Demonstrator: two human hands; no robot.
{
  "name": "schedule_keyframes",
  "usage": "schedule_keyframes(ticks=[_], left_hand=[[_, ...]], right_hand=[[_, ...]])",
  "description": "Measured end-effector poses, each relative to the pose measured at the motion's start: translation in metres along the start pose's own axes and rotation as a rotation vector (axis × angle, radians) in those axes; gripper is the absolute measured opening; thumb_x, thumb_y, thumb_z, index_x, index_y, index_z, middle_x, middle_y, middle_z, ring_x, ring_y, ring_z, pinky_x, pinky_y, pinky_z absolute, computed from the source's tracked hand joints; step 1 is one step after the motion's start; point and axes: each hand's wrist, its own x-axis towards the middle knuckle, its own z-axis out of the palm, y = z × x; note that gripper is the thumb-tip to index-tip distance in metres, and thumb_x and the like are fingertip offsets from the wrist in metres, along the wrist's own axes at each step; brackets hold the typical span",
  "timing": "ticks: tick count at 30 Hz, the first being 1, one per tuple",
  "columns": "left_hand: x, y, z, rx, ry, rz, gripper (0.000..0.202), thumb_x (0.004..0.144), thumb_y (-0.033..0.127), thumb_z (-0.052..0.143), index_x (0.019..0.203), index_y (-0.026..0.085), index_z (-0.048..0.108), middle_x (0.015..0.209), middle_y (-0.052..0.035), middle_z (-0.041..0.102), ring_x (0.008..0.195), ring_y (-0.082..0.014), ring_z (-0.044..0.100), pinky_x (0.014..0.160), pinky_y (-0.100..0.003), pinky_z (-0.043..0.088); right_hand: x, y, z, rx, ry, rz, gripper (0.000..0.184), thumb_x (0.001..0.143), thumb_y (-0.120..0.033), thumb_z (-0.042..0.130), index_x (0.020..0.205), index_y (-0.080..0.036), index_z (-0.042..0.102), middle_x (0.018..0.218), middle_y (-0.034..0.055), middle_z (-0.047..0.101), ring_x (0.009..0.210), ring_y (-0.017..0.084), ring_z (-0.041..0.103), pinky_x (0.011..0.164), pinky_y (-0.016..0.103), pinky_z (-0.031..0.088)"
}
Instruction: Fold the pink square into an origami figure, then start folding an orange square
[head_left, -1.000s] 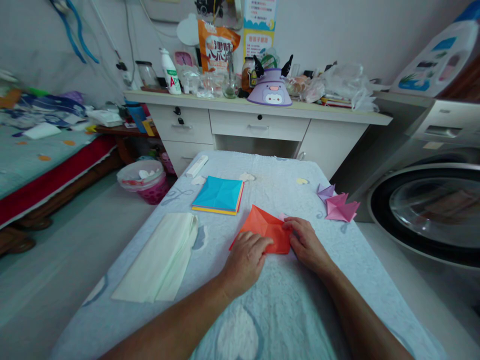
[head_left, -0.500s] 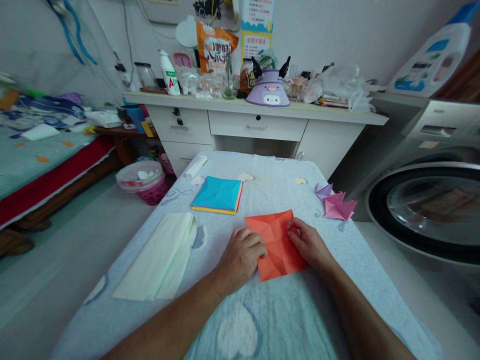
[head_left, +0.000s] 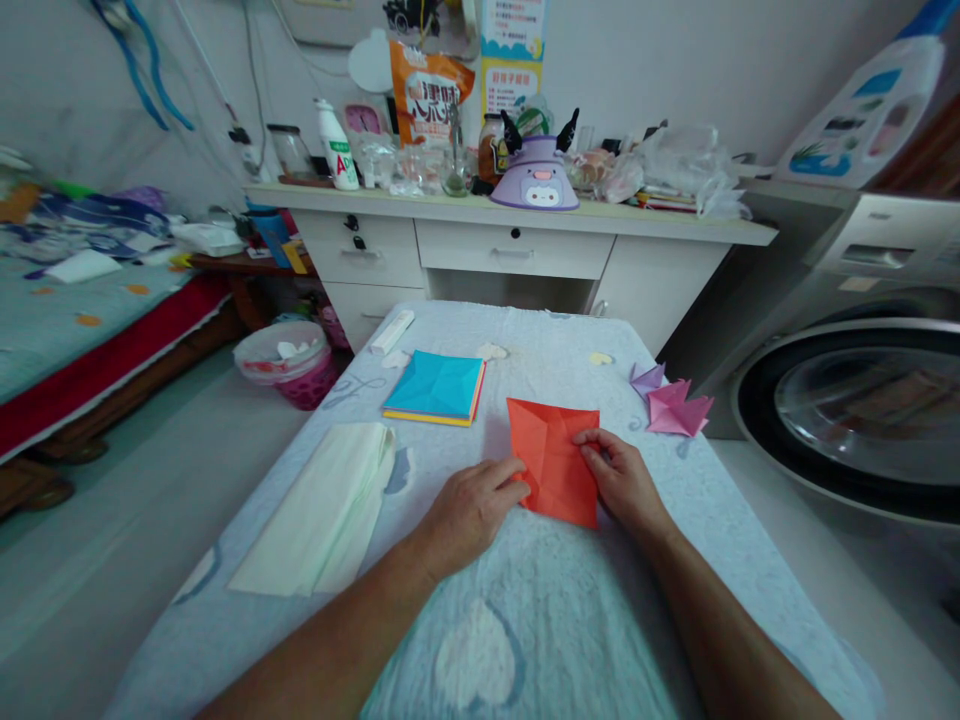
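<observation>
A creased square of red-orange origami paper [head_left: 553, 462] is held between my two hands above the cloth. My left hand [head_left: 480, 508] pinches its left edge near the lower corner. On the opposite side, my right hand [head_left: 624, 478] grips the right edge, thumb and forefinger closed on it. Beyond my left hand lies a stack of coloured paper squares [head_left: 436, 386], a creased blue sheet on top with yellow and red edges below. To the right are folded pink [head_left: 678, 408] and purple [head_left: 647, 380] paper pieces.
A patterned light-blue cloth [head_left: 472, 650] covers the table. Folded pale-green material [head_left: 319, 510] lies at left, and a slim white box [head_left: 392, 332] near the far left corner. Behind stands a cluttered white cabinet [head_left: 517, 248]; a washing machine [head_left: 847, 300] is at right, a pink bin [head_left: 289, 365] at left.
The red-orange paper has turned and its near edge has lifted away from me. My left hand has shifted its pinch along the left edge; my right hand still holds the right side.
</observation>
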Motion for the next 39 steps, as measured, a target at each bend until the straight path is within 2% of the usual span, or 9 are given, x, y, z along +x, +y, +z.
schedule_keyframes(ticks=[3,6,10,13,19,23,29,34,39], left_hand=[[0.0,-0.001,0.003,-0.066,-0.026,-0.011,0.018,0.093,0.014,0.046,0.088,0.017,0.063,0.09,-0.0022,0.062,0.084,-0.0142,0.057,0.079,-0.026,0.046],[0.001,-0.006,0.007,-0.179,0.032,-0.078,0.019,0.09,0.008,0.044,0.087,0.016,0.062,0.09,-0.0029,0.062,0.087,-0.0139,0.057,0.08,-0.025,0.046],[0.002,-0.015,0.011,-0.357,0.132,-0.194,0.024,0.082,0.0,0.045,0.089,0.018,0.06,0.092,-0.0024,0.062,0.088,-0.0134,0.058,0.079,-0.024,0.045],[0.002,-0.018,0.012,-0.411,0.157,-0.258,0.025,0.077,-0.002,0.046,0.084,0.018,0.059,0.087,-0.002,0.061,0.084,-0.0143,0.058,0.077,-0.024,0.045],[0.003,-0.018,0.01,-0.452,0.182,-0.291,0.023,0.073,-0.003,0.047,0.075,0.018,0.055,0.085,-0.0016,0.059,0.082,-0.0146,0.057,0.076,-0.025,0.044],[0.003,-0.018,0.008,-0.482,0.203,-0.28,0.023,0.073,-0.003,0.047,0.074,0.018,0.054,0.086,-0.0017,0.06,0.084,-0.0144,0.058,0.078,-0.025,0.044],[0.002,-0.019,0.004,-0.518,0.211,-0.261,0.021,0.075,0.0,0.048,0.076,0.019,0.054,0.094,-0.0021,0.062,0.092,-0.0149,0.059,0.084,-0.026,0.044],[0.002,-0.019,0.001,-0.464,0.165,-0.25,0.022,0.074,-0.002,0.047,0.076,0.019,0.054,0.089,-0.0012,0.06,0.086,-0.0141,0.057,0.079,-0.025,0.044],[0.001,-0.02,0.001,-0.255,0.096,-0.267,0.018,0.076,0.002,0.053,0.08,0.019,0.059,0.09,-0.0023,0.06,0.09,-0.0177,0.054,0.081,-0.03,0.043]], right_hand=[[0.0,0.001,0.001,-0.021,-0.003,0.002,0.025,0.083,-0.033,0.047,0.093,-0.018,0.064,0.091,0.006,0.068,0.086,0.022,0.061,0.076,0.034,0.048],[0.0,0.004,0.001,-0.115,0.008,-0.027,0.026,0.083,-0.031,0.046,0.096,-0.019,0.064,0.094,0.0067,0.067,0.089,0.023,0.061,0.082,0.037,0.047],[-0.001,0.004,0.002,-0.388,0.089,-0.19,0.025,0.083,-0.027,0.049,0.101,-0.02,0.064,0.11,0.011,0.062,0.106,0.027,0.054,0.094,0.047,0.041],[-0.006,-0.004,0.003,-0.519,0.146,-0.324,0.029,0.082,-0.028,0.054,0.109,-0.021,0.062,0.13,0.0143,0.049,0.119,0.032,0.044,0.097,0.055,0.035],[-0.019,-0.021,0.01,-0.558,-0.206,-0.554,0.049,0.081,-0.047,0.062,0.123,-0.022,0.055,0.137,0.013,0.048,0.131,0.033,0.034,0.109,0.058,0.021],[-0.021,-0.02,0.016,-0.613,-0.359,-0.542,0.058,0.077,-0.037,0.064,0.132,-0.022,0.051,0.142,0.0118,0.046,0.134,0.034,0.03,0.111,0.061,0.013],[-0.022,-0.023,0.015,-0.67,-0.356,-0.518,0.068,0.064,-0.007,0.051,0.13,-0.023,0.055,0.144,0.0069,0.046,0.136,0.031,0.029,0.113,0.057,0.01],[-0.023,-0.025,0.014,-0.654,-0.385,-0.523,0.057,0.072,-0.004,0.046,0.122,-0.028,0.061,0.136,0.0037,0.056,0.131,0.027,0.039,0.112,0.055,0.009],[-0.021,-0.02,0.017,-0.624,-0.404,-0.506,0.043,0.08,-0.007,0.047,0.114,-0.027,0.066,0.126,0.0046,0.064,0.122,0.024,0.049,0.11,0.051,0.011]])
